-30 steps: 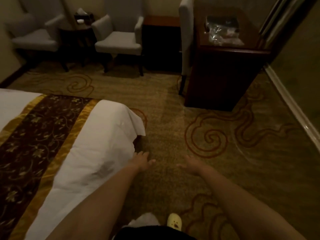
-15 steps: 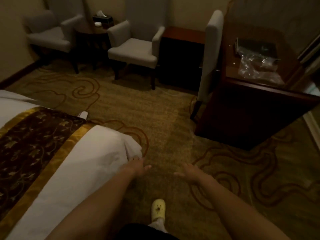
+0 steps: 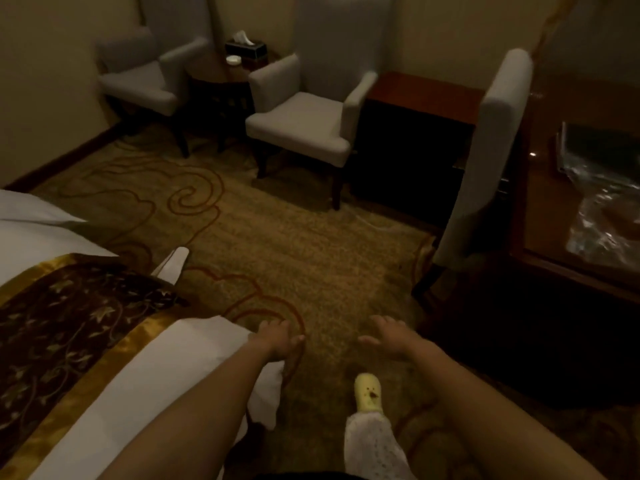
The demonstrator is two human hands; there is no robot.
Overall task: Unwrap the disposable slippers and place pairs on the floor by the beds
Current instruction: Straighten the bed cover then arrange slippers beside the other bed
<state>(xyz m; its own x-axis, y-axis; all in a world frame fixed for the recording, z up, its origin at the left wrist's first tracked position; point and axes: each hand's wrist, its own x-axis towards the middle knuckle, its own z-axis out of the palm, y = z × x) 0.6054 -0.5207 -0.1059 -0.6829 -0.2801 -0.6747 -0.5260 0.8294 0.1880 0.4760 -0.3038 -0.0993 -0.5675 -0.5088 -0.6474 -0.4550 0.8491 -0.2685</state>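
A bed (image 3: 104, 393) fills the lower left, its white sheet crossed by a dark runner (image 3: 69, 323) with gold edges. Just past the runner's far end, a white slipper (image 3: 173, 263) pokes out on the carpet (image 3: 294, 254) beside the bed; only part of it shows, and whether a second lies with it cannot be told. Against the far wall stand two pale armchairs, one at the left (image 3: 138, 81) and one nearer the middle (image 3: 304, 123), with a small round surface (image 3: 218, 71) between them carrying a tissue box (image 3: 246, 48). The left hand (image 3: 278, 342) reaches forward over the bed's corner, fingers loosely spread and holding nothing. The right hand (image 3: 389, 336) reaches out beside it, a gap of carpet between them, also spread and empty. Below them a foot in a yellow shoe (image 3: 367, 391) rests on the carpet. Right of the middle armchair sits a dark cabinet (image 3: 415, 133), then a tall pale chair (image 3: 485, 161) pushed up to the wooden surface (image 3: 543, 188) at the far right. On that surface lies crumpled clear plastic wrap (image 3: 602, 216), near a dark flat item too dim to identify.
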